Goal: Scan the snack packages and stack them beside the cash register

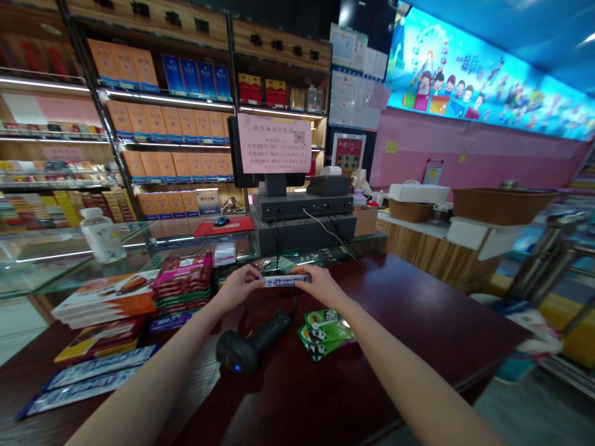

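Head view: a thin blue-and-white packet is held by the left hand and the right hand.
One end is pinched by each hand, with fingers and thumb bent close around it; its tiny writing cannot be read. Nearer than both hands, a black scanner is laid with its blue light lit. Green packs printed with pandas are set below the right hand. Left of the left hand, pink-and-brown packs are piled. Beyond both hands, "200", "300" and "500" can be read on a pink sign; above it, "名烟名酒" is seen on a wooden board.
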`<control>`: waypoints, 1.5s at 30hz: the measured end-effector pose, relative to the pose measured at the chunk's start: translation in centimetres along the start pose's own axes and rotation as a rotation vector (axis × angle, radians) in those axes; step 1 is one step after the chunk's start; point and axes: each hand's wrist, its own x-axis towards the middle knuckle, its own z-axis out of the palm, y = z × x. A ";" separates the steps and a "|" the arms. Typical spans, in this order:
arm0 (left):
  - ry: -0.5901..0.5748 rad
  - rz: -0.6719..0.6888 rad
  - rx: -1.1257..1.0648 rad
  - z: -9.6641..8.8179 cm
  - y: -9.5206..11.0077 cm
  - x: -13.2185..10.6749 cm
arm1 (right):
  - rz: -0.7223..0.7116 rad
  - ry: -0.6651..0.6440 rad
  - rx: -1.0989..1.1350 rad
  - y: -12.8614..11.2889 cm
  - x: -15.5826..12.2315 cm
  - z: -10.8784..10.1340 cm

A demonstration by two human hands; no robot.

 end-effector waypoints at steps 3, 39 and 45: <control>0.040 -0.038 -0.037 -1.9 -0.6 -1.1 | -0.089 0.019 -0.053 -0.6 0.2 1.2; 0.179 -0.066 -0.099 -8.0 -3.7 -13.1 | -0.240 -0.019 0.080 -7.8 -1.5 8.8; 0.287 -0.045 0.166 -8.1 -3.9 -13.7 | -0.063 -0.147 0.277 -7.7 -1.0 9.3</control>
